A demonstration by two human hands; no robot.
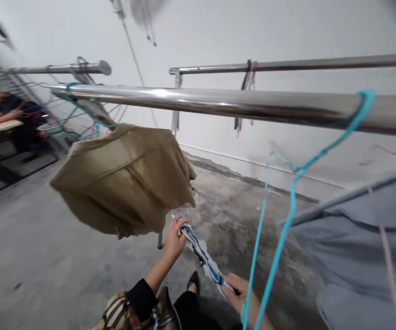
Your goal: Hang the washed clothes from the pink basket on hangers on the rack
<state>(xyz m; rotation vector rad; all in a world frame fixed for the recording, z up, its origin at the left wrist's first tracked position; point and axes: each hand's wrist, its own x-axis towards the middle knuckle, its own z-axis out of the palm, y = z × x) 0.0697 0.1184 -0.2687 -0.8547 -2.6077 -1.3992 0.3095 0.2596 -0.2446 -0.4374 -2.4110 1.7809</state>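
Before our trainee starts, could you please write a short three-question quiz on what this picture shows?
1. Multiple choice: what colour is the hanger whose wire crosses in front of the right hand?
a) Pink
b) Turquoise
c) Black

2. True or false: the left hand and the right hand both hold the same white-and-blue bundle.

3. Fill the gap: the olive-brown garment hangs in the ____ half of the picture.

Key:
1. b
2. True
3. left
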